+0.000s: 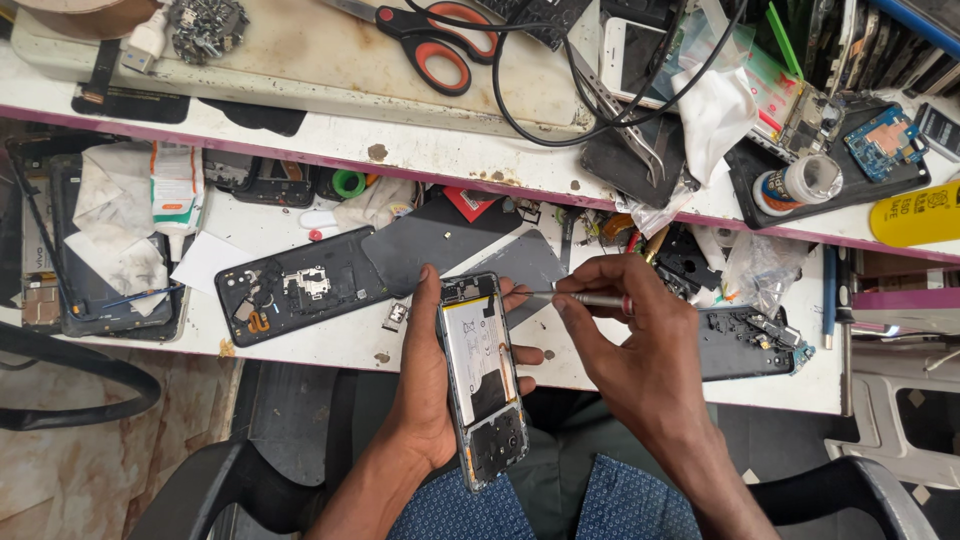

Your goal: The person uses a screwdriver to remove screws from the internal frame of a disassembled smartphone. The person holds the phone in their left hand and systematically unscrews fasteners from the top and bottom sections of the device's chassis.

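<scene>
Left hand gripping opened phone, fingers wrapping edges, lower centre of frame. Right hand pinching screwdriver, tip meeting phone's upper right corner. Phone looking light, stiff, fragile inside; best holding by frame edges, avoiding battery.

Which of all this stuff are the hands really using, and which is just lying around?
In use:
- opened phone, held by the left hand
- screwdriver, held by the right hand, tip at the phone's top edge

Lying about:
- scissors
- black back cover
- grey plate
- yellow tube
- green ring
- circuit board
</scene>
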